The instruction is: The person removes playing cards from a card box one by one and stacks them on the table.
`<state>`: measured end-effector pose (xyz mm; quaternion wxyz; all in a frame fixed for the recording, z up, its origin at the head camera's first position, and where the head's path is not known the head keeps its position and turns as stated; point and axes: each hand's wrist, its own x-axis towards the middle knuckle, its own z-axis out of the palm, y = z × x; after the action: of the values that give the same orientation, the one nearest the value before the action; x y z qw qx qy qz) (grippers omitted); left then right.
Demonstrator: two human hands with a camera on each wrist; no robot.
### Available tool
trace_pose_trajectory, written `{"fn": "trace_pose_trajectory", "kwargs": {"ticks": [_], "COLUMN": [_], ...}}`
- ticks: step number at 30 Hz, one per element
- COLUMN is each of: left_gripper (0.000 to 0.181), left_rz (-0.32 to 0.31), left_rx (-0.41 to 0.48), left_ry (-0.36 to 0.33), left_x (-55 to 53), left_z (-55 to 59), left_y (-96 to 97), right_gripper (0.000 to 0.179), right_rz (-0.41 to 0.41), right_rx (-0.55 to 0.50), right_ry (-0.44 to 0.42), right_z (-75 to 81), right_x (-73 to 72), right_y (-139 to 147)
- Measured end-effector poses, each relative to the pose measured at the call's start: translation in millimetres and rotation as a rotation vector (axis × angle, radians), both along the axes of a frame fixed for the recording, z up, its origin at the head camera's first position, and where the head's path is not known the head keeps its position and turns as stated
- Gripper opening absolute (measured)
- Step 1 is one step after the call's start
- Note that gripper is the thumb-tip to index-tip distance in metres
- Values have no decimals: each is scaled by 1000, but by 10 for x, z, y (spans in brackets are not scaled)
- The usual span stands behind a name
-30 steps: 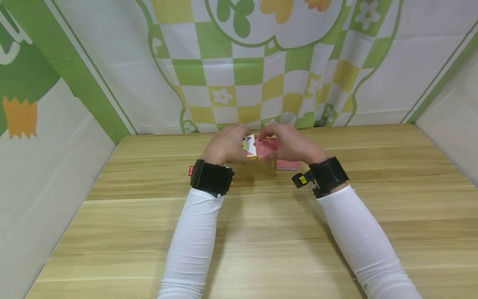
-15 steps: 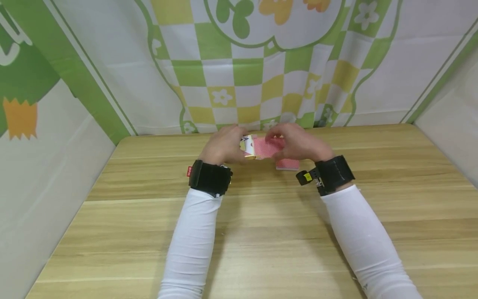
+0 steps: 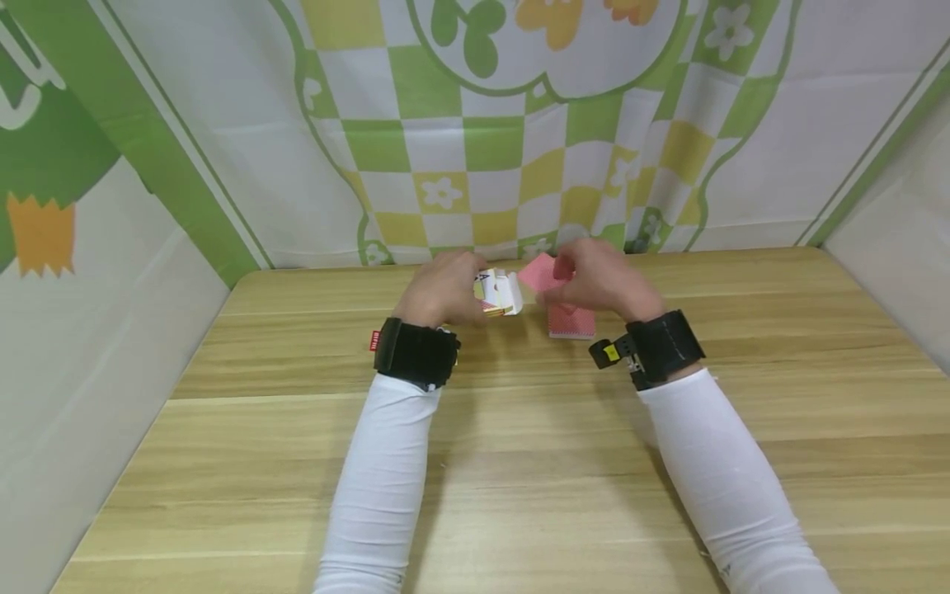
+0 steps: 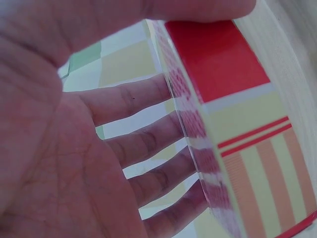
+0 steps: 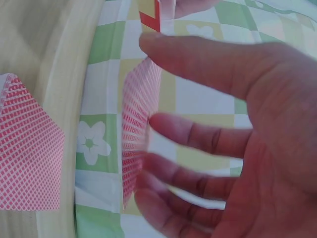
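Observation:
My left hand [image 3: 444, 289] grips a playing-card box [image 3: 499, 290] between thumb and fingers, near the far edge of the table. Its end flap stands open toward the right. In the left wrist view the box [image 4: 242, 109] shows a red, cream and striped side, with the thumb along its edge. My right hand [image 3: 604, 280] holds red-backed playing cards [image 3: 540, 272], apart from the box; how many is unclear. In the right wrist view these cards [image 5: 136, 141] stand nearly edge-on at the fingertips. Below the right hand, a red-backed card stack [image 3: 571, 323] lies on the table.
The wooden table [image 3: 519, 487] reaches back to a green, white and yellow checked cloth [image 3: 490, 148] hanging just behind the hands. Light-coloured walls border the table at left and right. Both wrists wear black straps [image 3: 663, 346].
My right hand has drawn the red-backed cards rightward out of the box and turned them at an angle. The box's open flap has come into view. My left hand has barely moved.

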<state>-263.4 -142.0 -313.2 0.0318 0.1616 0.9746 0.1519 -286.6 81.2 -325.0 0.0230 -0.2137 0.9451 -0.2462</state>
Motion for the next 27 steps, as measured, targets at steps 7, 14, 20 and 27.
{"fn": "trace_pose_trajectory", "kwargs": {"ticks": [7,14,20,27], "left_gripper": [49,50,51,49], "left_rz": [7,9,15,8], "left_rx": [-2,2,10,14], "left_ry": [-15,-24,-29,-21], "left_x": [1,8,9,7], "left_z": [-4,6,4,4], "left_y": [-5,-9,-6,-3], "right_gripper": [42,49,55,60], "right_rz": [-207,-307,-361,-365], "right_rx": [8,81,219,268], "right_ry": [-79,-58,-40,-65], "right_z": [-40,-122,-191,-249], "right_x": [44,39,-6,-36], "right_y": [-23,-50,-61,-47]}}
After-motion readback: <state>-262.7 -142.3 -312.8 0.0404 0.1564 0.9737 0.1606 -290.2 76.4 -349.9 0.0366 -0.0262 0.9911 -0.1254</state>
